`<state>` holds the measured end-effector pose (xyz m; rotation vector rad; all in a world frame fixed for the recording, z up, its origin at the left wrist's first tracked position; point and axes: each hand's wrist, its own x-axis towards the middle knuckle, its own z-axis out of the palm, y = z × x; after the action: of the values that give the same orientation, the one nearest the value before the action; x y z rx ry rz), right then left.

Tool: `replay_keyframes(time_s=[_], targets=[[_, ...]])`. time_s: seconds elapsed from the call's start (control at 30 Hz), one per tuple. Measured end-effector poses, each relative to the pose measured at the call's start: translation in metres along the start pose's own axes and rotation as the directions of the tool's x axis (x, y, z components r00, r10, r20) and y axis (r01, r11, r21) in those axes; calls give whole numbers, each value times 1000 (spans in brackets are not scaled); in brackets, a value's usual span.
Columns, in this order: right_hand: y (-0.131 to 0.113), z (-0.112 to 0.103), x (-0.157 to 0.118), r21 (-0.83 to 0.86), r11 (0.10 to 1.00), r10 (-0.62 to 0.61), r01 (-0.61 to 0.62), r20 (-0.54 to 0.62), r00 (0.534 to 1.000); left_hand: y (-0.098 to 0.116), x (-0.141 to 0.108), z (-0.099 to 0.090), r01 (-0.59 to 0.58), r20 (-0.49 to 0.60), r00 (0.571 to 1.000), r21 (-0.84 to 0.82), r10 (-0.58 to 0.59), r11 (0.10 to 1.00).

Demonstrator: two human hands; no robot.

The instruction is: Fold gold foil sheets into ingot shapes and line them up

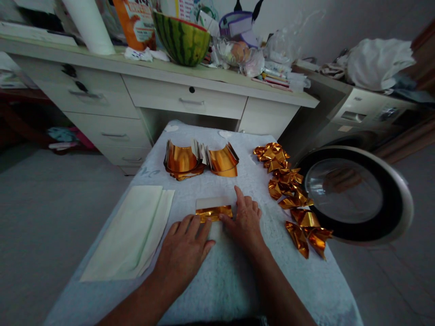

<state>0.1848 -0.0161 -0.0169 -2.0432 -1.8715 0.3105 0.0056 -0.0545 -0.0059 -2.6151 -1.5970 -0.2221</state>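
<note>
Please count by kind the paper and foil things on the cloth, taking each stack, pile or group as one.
Stacks of curved gold sheets: 2
Gold-and-white piece at left hand and right hand: 1
Group of folded gold pieces: 1
Pile of pale paper: 1
Total: 5

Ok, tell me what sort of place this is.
Most likely a room in a home: a washing machine with its round door open stands at the right, and a cut watermelon sits among household clutter on the counter.
</note>
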Motion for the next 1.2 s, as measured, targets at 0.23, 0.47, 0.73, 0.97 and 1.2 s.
replay_keyframes(time_s=[0.23,0.47,0.73,0.97,1.2], targets=[[10,-3,4,-22,997,69,-68,21,997,-9,-2,24,-119,-116,987,-31,114,992],[16,-9,5,-9,996,85,-84,58,995,-13,-3,27,-144,-133,981,-30,138,989],[9,-9,6,35,996,77,-76,-14,997,-14,-3,28,-157,-139,979,-39,150,987],[0,3,14,-124,987,91,-103,-102,991,-12,-3,29,-147,-145,980,-72,136,986],[2,0,11,-147,985,81,-92,-83,993,-12,-3,28,-135,-116,985,-63,127,989]])
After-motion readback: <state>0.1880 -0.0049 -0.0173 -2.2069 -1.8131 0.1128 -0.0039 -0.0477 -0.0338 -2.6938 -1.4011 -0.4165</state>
